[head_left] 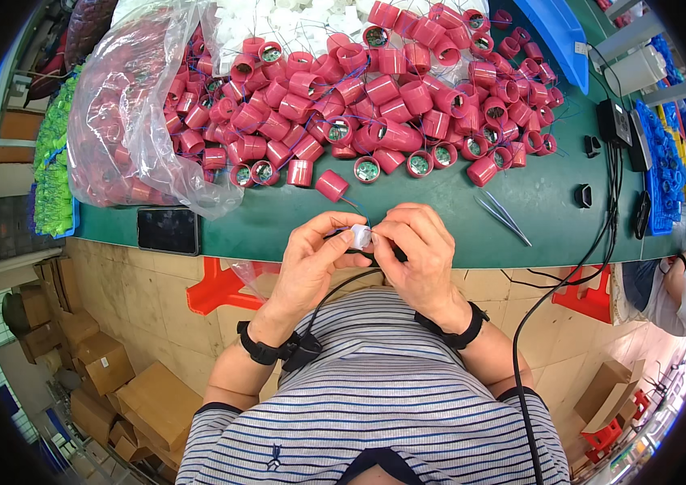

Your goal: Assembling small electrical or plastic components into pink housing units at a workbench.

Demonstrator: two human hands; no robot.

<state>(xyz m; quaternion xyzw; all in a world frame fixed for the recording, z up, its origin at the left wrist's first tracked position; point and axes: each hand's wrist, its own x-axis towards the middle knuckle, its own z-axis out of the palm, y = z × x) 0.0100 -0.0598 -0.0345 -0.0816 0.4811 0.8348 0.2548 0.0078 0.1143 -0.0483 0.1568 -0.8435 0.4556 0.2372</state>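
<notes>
My left hand (312,257) and my right hand (419,249) meet over the near edge of the green table (440,234), both pinching a small white plastic cap (360,236). A thin blue wire runs from the cap up to a single red cylinder (332,185) lying just beyond my fingers. Farther back spreads a big heap of red cylinders (375,97), several showing green circuit boards inside. Black bands sit on both wrists.
A clear bag of red cylinders (129,105) lies at the left. Metal tweezers (505,217) rest to the right, a dark phone (168,229) to the left. White caps (294,16), a blue tray (557,32), black cables, cardboard boxes below, another person's arm (678,279) at right.
</notes>
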